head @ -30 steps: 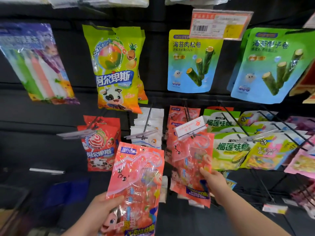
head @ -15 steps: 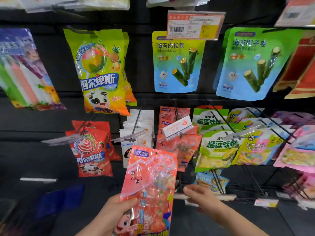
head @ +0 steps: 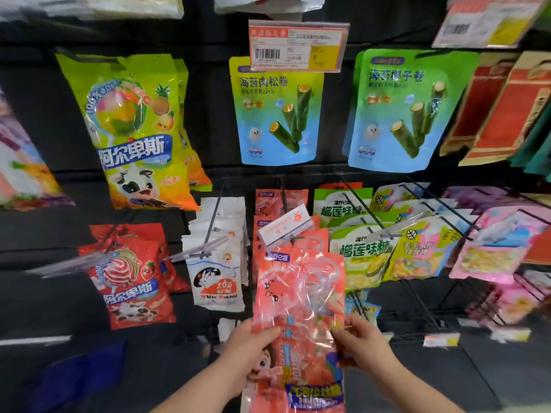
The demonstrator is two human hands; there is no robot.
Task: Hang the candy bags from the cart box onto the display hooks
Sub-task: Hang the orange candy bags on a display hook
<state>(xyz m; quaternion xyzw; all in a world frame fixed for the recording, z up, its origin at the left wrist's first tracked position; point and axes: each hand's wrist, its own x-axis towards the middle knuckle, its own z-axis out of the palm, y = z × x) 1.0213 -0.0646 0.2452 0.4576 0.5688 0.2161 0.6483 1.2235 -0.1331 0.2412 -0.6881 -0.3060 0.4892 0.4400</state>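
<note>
While the pink candy bag (head: 298,293) is being held upright just below the hook label (head: 284,226), its side edges are being pinched by the curled fingers of the left hand (head: 253,345) and right hand (head: 363,344).

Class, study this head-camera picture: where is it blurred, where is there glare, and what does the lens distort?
Head view: edges smear, as at the orange-and-yellow price label top right; glare streaks the glossy pink plastic candy bag that the left hand and right hand hold; the wide lens tilts the red packets outward.
</note>
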